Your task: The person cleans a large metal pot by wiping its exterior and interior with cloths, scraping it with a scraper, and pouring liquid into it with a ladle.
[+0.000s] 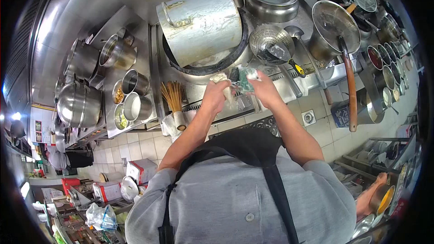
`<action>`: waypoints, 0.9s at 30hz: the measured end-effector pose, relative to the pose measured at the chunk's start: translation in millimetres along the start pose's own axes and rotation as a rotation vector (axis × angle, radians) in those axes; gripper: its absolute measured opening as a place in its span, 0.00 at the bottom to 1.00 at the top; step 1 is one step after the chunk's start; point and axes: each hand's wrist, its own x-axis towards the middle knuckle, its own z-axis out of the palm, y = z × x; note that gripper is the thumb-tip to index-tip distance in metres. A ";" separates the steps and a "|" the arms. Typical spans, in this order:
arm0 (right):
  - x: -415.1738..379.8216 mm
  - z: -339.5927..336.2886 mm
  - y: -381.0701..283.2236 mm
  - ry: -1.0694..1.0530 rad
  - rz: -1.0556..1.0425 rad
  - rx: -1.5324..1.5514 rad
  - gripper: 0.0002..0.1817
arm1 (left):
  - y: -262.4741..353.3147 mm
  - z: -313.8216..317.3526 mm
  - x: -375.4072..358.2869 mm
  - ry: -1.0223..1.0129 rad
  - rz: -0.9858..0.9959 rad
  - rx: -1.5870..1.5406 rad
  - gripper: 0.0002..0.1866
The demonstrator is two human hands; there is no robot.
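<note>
My left hand (pixel 215 94) is closed around a crumpled, cream-coloured cloth (pixel 220 78). My right hand (pixel 266 91) grips a green scouring pad (pixel 247 81) with white foam on it. Both hands are close together over the front edge of the steel stove. Just beyond them a big, dented aluminium pot (pixel 203 22) lies tilted on its side over a black-rimmed wok burner (pixel 212 68). Right of the pad rest a perforated strainer (pixel 266 40) and a scraper with a yellow-and-black handle (pixel 296 68). A bamboo brush (pixel 173 98) stands left of my left hand.
Steel pots (pixel 118 53) and small containers stand on the left counter. A lidded-looking round pot (pixel 272 0) sits at the back. At right, a long-handled sieve (pixel 337 27) rests on a pot, its wooden handle (pixel 351 92) jutting out. Another person's limb (pixel 370 195) shows at lower right.
</note>
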 end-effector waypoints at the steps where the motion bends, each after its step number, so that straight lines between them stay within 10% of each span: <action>1: -3.7 0.6 -6.3 0.011 -0.125 -0.223 0.20 | 4.8 3.3 0.8 0.009 -0.009 0.034 0.06; 6: -19.6 27.0 -29.9 0.114 -0.220 -0.510 0.21 | 6.7 -13.7 12.1 0.043 0.099 0.129 0.07; 9: -8.3 18.9 -24.7 0.252 0.113 0.411 0.22 | 30.8 -41.6 7.7 0.163 0.001 -0.195 0.08; 14: 52.1 -12.4 94.3 0.140 -0.270 0.018 0.21 | 38.9 -83.8 7.4 -0.085 -0.265 -0.557 0.12; 18: 29.3 57.7 50.6 -0.011 -0.141 0.261 0.20 | 25.7 -71.4 6.0 -0.156 -0.313 -0.617 0.14; 27: -24.3 101.7 0.0 -0.118 0.216 0.453 0.21 | 80.3 -125.5 1.4 -0.444 -0.189 0.298 0.08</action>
